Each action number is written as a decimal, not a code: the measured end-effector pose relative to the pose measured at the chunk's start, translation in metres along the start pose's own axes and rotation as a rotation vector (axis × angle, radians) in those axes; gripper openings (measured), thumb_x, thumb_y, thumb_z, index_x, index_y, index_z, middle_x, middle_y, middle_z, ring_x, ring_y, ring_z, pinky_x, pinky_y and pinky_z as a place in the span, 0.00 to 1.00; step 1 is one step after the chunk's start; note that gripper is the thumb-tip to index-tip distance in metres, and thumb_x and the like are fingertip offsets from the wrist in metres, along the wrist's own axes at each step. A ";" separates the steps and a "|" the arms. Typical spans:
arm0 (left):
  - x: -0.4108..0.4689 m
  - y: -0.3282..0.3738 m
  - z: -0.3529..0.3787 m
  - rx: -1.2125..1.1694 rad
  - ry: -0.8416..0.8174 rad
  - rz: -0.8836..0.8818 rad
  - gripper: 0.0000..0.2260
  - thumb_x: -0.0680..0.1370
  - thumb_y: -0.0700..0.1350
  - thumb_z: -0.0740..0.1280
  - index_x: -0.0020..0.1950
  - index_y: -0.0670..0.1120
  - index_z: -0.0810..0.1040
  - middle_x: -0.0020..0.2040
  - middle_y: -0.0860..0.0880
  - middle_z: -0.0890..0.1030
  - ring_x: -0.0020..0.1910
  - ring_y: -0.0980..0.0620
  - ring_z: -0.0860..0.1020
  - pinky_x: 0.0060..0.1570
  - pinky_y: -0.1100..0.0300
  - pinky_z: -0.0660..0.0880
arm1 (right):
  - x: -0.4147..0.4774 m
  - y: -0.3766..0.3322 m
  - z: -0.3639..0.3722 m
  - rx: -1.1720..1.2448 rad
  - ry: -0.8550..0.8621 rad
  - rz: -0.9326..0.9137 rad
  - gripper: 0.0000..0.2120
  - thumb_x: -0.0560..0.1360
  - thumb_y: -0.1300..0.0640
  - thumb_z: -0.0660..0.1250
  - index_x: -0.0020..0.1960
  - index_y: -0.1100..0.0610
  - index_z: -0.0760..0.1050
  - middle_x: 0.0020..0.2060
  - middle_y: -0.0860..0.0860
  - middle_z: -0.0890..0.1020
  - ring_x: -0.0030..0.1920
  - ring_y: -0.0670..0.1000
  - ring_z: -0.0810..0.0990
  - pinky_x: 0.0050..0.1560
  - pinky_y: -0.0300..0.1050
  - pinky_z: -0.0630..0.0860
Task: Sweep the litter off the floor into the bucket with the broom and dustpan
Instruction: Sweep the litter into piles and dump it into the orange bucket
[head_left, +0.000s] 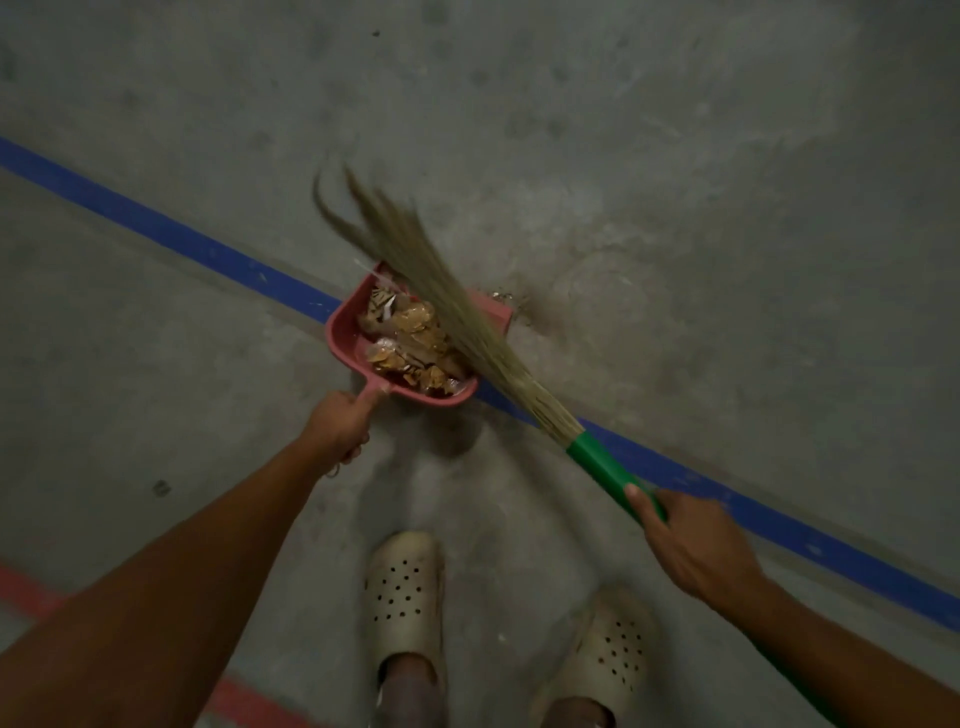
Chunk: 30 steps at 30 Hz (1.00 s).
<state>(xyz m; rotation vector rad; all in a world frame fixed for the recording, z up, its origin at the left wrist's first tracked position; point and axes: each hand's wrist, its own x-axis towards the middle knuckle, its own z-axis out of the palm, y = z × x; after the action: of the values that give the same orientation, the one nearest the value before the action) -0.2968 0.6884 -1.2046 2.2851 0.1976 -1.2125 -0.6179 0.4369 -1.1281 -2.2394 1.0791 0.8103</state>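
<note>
A pink dustpan (340, 332) sits on the concrete floor over a blue line, filled with crumpled brown and clear wrappers (410, 338). My left hand (340, 423) grips its short handle at the near corner. My right hand (691, 545) holds the green handle of a grass broom (602, 462). The broom's straw head (426, 275) lies across the dustpan's right side, its tips curling past the far lip. A little fine debris (514, 304) lies on the floor just right of the pan. No bucket is in view.
A blue painted line (156, 223) runs diagonally across the grey floor, and a red line (31, 587) crosses the near left corner. My two feet in beige perforated clogs (405, 587) stand just behind the dustpan.
</note>
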 end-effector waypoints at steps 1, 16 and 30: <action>-0.002 -0.003 0.000 -0.017 -0.014 0.009 0.25 0.78 0.67 0.63 0.40 0.44 0.73 0.30 0.45 0.74 0.23 0.51 0.69 0.25 0.61 0.64 | -0.010 0.006 0.000 0.017 0.012 -0.009 0.27 0.80 0.34 0.46 0.41 0.50 0.75 0.31 0.50 0.78 0.32 0.48 0.78 0.34 0.44 0.72; -0.023 -0.053 0.010 0.066 -0.050 0.056 0.26 0.79 0.65 0.63 0.38 0.43 0.72 0.27 0.46 0.72 0.20 0.52 0.67 0.24 0.62 0.65 | 0.007 0.034 0.007 0.219 0.073 0.258 0.31 0.82 0.36 0.49 0.42 0.59 0.76 0.30 0.58 0.81 0.30 0.56 0.81 0.34 0.50 0.81; -0.028 -0.034 0.010 0.036 -0.049 0.039 0.26 0.78 0.66 0.64 0.42 0.42 0.74 0.30 0.46 0.73 0.22 0.52 0.67 0.23 0.62 0.65 | -0.087 0.054 0.005 -0.088 0.055 0.150 0.35 0.71 0.24 0.33 0.43 0.45 0.70 0.31 0.48 0.79 0.33 0.44 0.77 0.34 0.42 0.72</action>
<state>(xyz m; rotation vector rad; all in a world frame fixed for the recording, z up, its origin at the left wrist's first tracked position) -0.3329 0.7153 -1.1996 2.2771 0.1139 -1.2600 -0.7075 0.4543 -1.0803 -2.2857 1.2728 0.8777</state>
